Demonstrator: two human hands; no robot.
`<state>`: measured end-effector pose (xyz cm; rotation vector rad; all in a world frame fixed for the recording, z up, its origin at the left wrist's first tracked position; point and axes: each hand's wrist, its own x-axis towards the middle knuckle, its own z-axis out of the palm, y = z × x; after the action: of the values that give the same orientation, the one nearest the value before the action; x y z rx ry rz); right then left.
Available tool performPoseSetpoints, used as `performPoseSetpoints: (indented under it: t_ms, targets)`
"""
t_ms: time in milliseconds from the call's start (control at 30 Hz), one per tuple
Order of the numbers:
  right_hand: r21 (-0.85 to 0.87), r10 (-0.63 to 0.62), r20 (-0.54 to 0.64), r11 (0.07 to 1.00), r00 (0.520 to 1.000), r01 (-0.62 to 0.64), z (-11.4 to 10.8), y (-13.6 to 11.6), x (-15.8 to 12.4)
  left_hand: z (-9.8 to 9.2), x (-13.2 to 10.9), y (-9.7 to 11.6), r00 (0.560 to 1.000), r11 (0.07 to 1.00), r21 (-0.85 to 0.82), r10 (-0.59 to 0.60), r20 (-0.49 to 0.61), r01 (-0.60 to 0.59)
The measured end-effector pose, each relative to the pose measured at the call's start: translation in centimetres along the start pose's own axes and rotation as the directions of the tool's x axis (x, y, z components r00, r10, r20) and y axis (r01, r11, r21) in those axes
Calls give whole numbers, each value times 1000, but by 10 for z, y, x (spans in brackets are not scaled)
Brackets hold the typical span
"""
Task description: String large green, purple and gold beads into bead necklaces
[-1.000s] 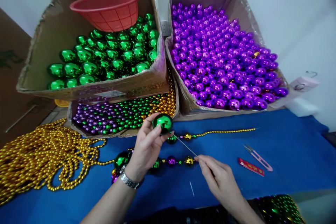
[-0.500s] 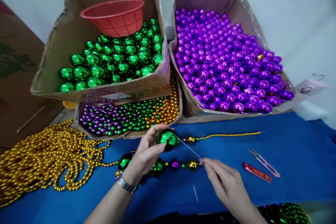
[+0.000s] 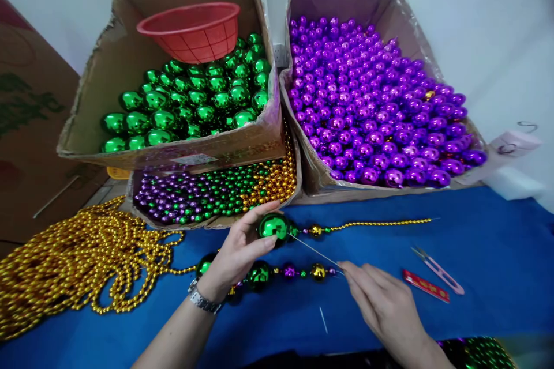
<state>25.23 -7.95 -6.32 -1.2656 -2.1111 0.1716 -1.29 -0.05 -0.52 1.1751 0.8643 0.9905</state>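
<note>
My left hand (image 3: 244, 248), with a metal watch on its wrist, is closed around a large shiny green bead (image 3: 273, 229) between thumb and fingers. In my right hand (image 3: 376, 288) the fingertips pinch a long thin needle (image 3: 315, 251), whose far end meets the green bead's right side. Below my hands lies a strand of large and small green, purple and gold beads (image 3: 289, 270), partly hidden by my left hand and wrist. Behind the held bead, a row of beads continues into a thin gold bead chain (image 3: 381, 223) stretching right.
A box of green beads (image 3: 264, 127) with a red basket (image 3: 190, 29) stands above a tray of small beads (image 3: 208, 196). Purple beads (image 3: 367, 109) fill the right box. Gold chains (image 3: 86, 259) pile at left. Thread snips (image 3: 439, 271) and a red packet (image 3: 426, 285) lie right.
My right hand has moved slightly right and down with the needle. The left hand and green bead have shifted slightly left. The view has also shifted a little.
</note>
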Motion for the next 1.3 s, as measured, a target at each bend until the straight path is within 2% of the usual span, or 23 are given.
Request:
performPoseSetpoints:
  t_ms: [167,500,700,800,967,1200,1300]
  targets:
    - [-1,-3,-23,1000,1000,3,2,-1,0,1,1,-3,999,999,-36,7,-33,-8]
    - [-17,5,11,1000,1000,-5,2,0,-3,0,1,-3,999,997,-71,-16,-34,13]
    - [-68,-7,46,998,999,10,9,-5,0,13,-1,1,999,998,58,15,31,-16]
    - [-13,-10,27,1000,1000,10,14,-9,3,22,-4,-1,998,995,99,-10,58,5]
    - [120,18,30,993,999,-21,19,-13,4,25,-7,-11,997,998,4,-67,40,67]
    - [137,-7,28,991,1000,3,23,-13,4,21,-9,-17,995,986,-133,-100,1,99]
    - [129,-4,30,992,1000,0,26,-12,4,21,-10,-17,995,990,-104,-100,-14,98]
